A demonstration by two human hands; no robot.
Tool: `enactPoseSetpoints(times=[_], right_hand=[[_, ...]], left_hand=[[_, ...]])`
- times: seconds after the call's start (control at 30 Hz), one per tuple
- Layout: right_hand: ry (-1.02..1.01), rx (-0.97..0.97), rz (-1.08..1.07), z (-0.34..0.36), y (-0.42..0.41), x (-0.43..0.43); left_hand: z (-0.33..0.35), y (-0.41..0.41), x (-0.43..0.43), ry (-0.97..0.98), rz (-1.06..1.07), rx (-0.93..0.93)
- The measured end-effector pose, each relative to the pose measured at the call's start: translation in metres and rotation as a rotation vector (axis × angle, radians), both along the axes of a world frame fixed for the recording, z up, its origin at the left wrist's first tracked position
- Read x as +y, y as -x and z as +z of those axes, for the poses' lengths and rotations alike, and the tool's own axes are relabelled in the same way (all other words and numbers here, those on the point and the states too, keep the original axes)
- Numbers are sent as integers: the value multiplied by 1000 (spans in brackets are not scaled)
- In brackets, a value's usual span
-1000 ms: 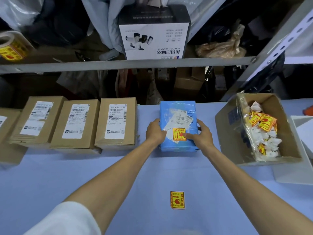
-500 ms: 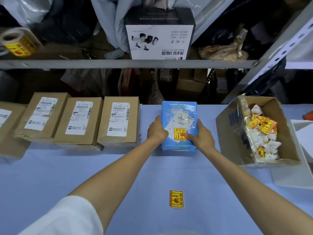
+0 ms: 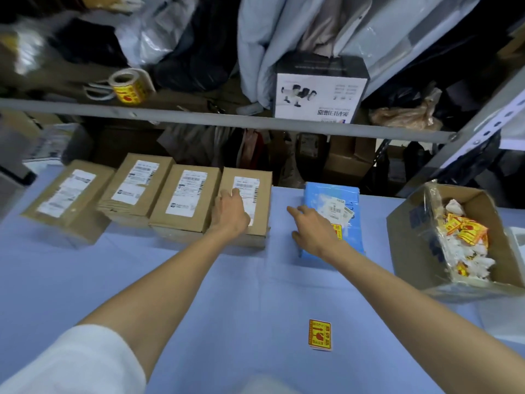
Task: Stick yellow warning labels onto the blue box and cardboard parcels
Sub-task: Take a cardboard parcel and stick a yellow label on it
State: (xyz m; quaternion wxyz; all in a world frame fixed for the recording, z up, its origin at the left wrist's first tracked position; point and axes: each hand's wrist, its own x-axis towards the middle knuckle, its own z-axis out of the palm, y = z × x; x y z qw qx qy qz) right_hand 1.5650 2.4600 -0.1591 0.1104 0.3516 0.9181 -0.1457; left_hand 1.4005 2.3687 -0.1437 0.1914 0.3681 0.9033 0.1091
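Left hand lies flat with straight fingers on the rightmost cardboard parcel. Right hand is open, fingers spread, over the left edge of the blue box, which carries a yellow warning label. Another loose label lies alone on the desk.

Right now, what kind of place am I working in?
Probably a packing or shipping bench in a small stockroom: cardboard parcels with printed shipping labels lined up on the table, a roll of yellow warning labels on the metal shelf above, and an open carton of peeled label backings.
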Motion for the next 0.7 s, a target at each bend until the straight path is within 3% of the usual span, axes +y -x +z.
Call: enactPoseSetpoints(times=[0.37, 0.57, 0.7], right_hand=[[13, 52, -11, -2, 70, -29], [122, 88, -253, -14, 97, -29], [342, 167, -467, -22, 97, -17]], left_hand=[[-10, 45, -34, 40, 3, -138], [-19, 61, -22, 57, -41, -153], [-19, 68, -7, 53, -15, -181]])
